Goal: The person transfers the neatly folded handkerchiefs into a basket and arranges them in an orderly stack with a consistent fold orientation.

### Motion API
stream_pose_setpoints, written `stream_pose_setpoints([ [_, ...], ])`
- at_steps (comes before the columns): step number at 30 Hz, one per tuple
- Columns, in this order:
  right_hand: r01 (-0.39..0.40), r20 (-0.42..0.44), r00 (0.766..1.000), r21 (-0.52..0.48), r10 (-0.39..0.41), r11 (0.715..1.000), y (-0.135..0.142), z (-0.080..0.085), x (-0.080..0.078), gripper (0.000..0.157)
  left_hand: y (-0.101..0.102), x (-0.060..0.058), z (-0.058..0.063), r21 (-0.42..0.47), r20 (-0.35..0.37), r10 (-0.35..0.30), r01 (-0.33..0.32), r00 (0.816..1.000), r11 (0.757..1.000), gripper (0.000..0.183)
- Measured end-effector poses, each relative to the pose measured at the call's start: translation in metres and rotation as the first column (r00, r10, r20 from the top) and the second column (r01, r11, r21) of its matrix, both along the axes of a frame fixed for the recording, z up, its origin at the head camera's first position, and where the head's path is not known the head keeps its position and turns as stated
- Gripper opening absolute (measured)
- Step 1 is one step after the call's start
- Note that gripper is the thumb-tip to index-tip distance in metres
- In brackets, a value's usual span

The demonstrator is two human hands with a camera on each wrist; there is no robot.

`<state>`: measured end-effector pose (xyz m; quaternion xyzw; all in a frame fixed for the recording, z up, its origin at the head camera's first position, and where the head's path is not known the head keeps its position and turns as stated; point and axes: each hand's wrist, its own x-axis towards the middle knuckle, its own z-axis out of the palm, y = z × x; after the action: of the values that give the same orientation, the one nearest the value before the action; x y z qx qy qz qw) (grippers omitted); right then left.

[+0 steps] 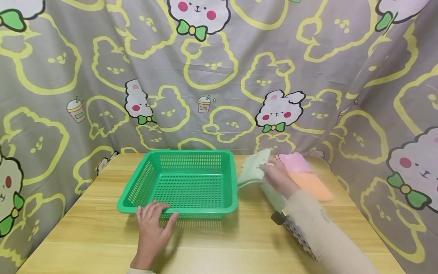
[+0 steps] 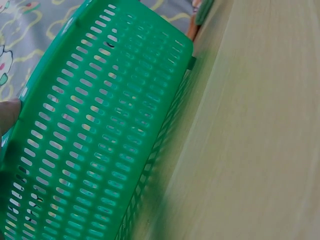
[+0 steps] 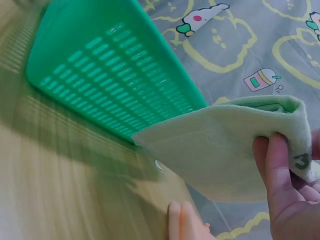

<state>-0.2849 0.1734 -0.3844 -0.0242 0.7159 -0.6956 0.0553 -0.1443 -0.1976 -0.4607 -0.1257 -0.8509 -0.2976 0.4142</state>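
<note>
A green plastic basket [image 1: 188,190] with slotted walls stands on the table, its inside bare. My left hand [image 1: 154,228] holds its front rim, fingers over the top and thumb on the outer side; the left wrist view shows the thumb [image 2: 9,116] at the rim. To the right of the basket, my right hand [image 1: 280,177] pinches a folded pale green cloth [image 3: 215,150] by one end, fingers on one face. The cloth is raised, its free corner near the basket's right side. A dark mark shows near the held end.
Beside and behind the right hand lie folded cloths: a pink one [image 1: 295,163], an orange one [image 1: 311,186] and a pale green one [image 1: 273,196], partly hidden by the forearm. The wooden table [image 1: 219,251] meets a patterned grey curtain [image 1: 239,76] at the back and sides.
</note>
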Motion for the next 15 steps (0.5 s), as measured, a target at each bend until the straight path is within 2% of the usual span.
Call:
stream_pose_setpoints([
  [9,0.031,-0.019,0.999,0.017,-0.030,0.999,-0.002,0.014,-0.006,0.048,-0.001,0.000,0.000,-0.005,-0.002,0.008,-0.008,1.000,1.000,0.038],
  [15,0.032,0.002,0.999,-0.055,-0.032,0.998,-0.004,0.023,-0.007,0.046,0.000,0.000,0.001,-0.005,-0.009,0.010,-0.010,1.000,1.000,0.037],
])
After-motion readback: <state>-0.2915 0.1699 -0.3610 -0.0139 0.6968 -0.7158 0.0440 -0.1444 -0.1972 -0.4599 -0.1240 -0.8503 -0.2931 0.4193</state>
